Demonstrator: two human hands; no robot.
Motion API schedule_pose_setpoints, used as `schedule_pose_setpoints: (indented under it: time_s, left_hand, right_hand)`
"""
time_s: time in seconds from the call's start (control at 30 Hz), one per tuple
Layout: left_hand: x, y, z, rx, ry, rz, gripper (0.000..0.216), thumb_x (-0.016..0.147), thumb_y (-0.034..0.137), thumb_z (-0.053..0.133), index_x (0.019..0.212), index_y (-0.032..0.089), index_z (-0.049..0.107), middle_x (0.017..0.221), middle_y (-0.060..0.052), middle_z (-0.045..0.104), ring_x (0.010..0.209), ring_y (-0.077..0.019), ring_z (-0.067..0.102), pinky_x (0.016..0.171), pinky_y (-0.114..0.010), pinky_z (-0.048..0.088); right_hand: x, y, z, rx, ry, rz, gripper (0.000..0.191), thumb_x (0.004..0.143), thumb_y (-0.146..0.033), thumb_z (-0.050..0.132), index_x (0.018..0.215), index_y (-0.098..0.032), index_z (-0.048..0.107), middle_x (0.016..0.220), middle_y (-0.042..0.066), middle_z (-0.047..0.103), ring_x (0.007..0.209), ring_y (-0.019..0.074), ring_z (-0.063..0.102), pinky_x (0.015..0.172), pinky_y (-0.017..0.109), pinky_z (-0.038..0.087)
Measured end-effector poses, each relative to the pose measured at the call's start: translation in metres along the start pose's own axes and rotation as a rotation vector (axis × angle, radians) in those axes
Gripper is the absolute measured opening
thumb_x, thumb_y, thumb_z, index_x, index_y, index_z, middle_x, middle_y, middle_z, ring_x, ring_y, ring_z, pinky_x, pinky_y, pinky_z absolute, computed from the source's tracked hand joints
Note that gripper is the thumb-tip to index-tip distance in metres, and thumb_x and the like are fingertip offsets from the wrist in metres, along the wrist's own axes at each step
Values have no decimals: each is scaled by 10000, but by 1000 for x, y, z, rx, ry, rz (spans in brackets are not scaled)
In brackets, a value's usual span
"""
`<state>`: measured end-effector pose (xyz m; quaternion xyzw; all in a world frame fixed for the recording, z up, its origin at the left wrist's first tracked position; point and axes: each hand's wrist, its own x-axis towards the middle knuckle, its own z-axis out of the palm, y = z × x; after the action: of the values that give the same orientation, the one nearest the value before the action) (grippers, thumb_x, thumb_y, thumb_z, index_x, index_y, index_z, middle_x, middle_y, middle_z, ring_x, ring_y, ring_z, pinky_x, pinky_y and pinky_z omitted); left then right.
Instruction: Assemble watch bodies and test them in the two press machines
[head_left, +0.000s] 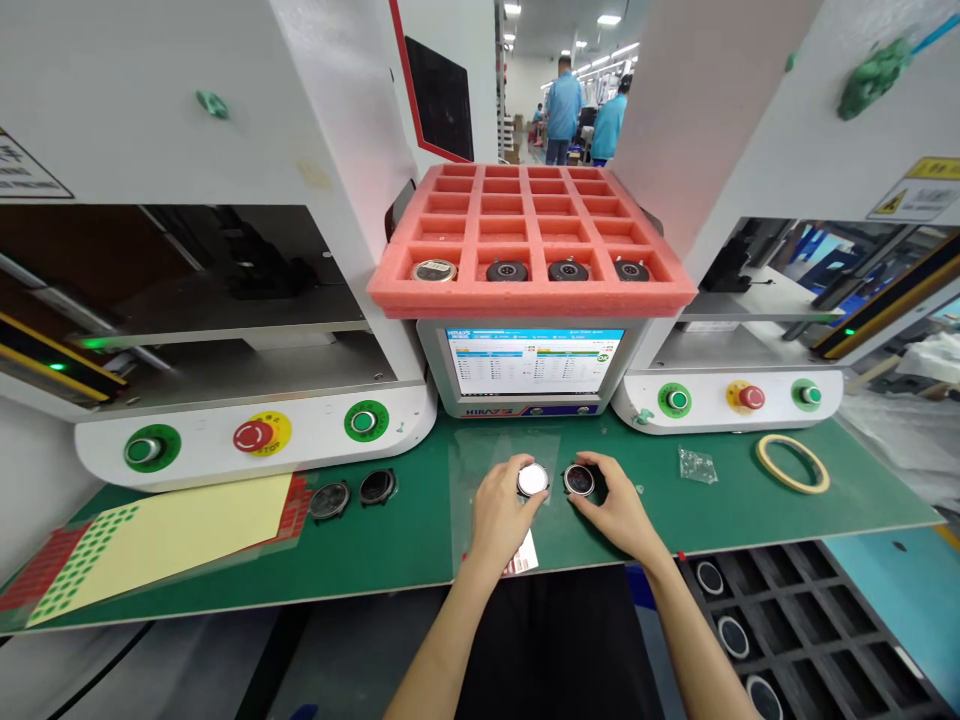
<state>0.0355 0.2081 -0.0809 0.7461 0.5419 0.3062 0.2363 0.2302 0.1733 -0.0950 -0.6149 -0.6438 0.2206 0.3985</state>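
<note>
Thumb and fingers of my left hand (pixel 496 512) close around the edge of a round watch case with a bright white face (pixel 532 480). Beside it, my right hand (pixel 621 512) pinches a second round watch case with a dark face and a silver rim (pixel 579 480). Both cases are just above or on the green mat (pixel 420 540); I cannot tell which. A small white-and-red sheet (pixel 525 553) lies partly under my left wrist. Further left on the mat lie two dark round watch cases, one grey-faced (pixel 328 500) and one black (pixel 376 486).
A pink foam tray (pixel 532 298) with round parts in its front row sits above a monitor (pixel 536 362). Machines with buttons flank it. Yellow sheets (pixel 172 540) lie left; a tape roll (pixel 793 463) and clear plastic bag (pixel 697 465) lie right. Lower right is a black compartment tray (pixel 796 612).
</note>
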Motion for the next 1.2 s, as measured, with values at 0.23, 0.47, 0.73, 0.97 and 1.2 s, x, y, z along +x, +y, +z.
schedule_pose_setpoints:
  time_s: [0.23,0.47,0.73,0.97,1.2]
  left_hand:
    - [0,1,0,-3,-23,3,359,757,181,740,1065,254,571,1048,-35,688,994,-255,640,838,-369,498]
    - [0,0,1,9,-14,2,352,748,191,743,1044,256,566,1023,-29,690,950,-255,636,809,-367,488]
    - [-1,3,-2,-29,0,67,257,758,127,696,956,242,579,1029,-10,664,923,-205,646,800,-315,490]
    - [0,1,1,-8,42,98,268,741,117,728,963,223,622,1016,-32,705,1003,-243,622,879,-365,489]
    - [-1,-3,4,12,65,63,301,761,146,740,1040,234,670,1134,-41,724,1042,-245,673,905,-376,522]
  right_hand:
    - [1,-1,0,-13,1,3,461,765,-237,661,1206,-230,526,1110,81,627,1062,273,608,946,458,502]
    - [0,1,0,-25,8,-12,496,769,-258,660,1236,-227,497,1124,88,615,1084,284,598,961,471,490]
    - [0,2,0,-24,12,-11,462,774,-248,659,1212,-230,514,1107,83,620,1066,277,606,949,461,503]
    - [0,0,0,-19,10,1,462,770,-251,663,1207,-224,516,1104,82,619,1059,278,604,940,462,500]
    - [1,-1,0,-7,3,17,462,766,-240,665,1203,-225,517,1109,81,613,1074,280,593,959,462,483]
